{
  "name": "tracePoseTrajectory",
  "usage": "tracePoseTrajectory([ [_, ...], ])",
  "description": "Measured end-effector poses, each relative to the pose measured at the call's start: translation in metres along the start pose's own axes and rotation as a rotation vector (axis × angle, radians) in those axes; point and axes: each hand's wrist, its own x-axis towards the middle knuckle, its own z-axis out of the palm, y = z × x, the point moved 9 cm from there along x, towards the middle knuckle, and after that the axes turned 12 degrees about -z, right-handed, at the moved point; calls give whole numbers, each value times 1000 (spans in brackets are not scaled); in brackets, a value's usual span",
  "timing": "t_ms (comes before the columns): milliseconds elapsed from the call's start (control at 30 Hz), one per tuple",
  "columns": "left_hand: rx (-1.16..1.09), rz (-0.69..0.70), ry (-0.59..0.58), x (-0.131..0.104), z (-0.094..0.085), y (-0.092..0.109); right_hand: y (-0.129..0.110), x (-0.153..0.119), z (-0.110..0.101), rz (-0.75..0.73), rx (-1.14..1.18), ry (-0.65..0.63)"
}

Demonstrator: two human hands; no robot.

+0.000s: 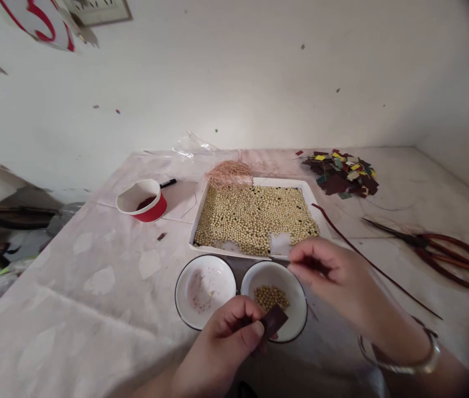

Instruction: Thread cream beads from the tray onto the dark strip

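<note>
My left hand [234, 334] pinches a small dark maroon rectangular piece [274, 322] between thumb and fingers, over the near rim of the right bowl. My right hand [329, 271] is closed in a pinch by the front right corner of the tray; what its fingertips hold, if anything, is too small to make out. The right white bowl [296, 298] contains small round tan grains [270, 297]. Beside it, the left white bowl [224, 282] has reddish specks on its bottom. Behind both, a shallow white tray [309, 193] is covered with pale round grains [254, 215], some dark.
A red and white tub [151, 211] with dark red matter stands left, near a black marker [168, 183]. Tangled copper-coloured strands [230, 172] lie at the tray's back corner. At right are coloured scraps [342, 174], a thin dark red strip [367, 254] and large scissors [445, 251].
</note>
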Motion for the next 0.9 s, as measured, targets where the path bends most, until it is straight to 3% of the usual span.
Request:
tracePoseTrajectory([
  [100,-47,3,-7,0,1,1,-39,-9,25,-76,98,-217],
  [200,-83,-7,3,0,0,0,-56,-15,40,-133,131,-301],
  [367,-111,-15,2,1,0,-2,-51,-12,52,-163,71,-332],
  [900,-199,-8,-68,4,1,-7,-45,-11,50,-146,44,-291],
])
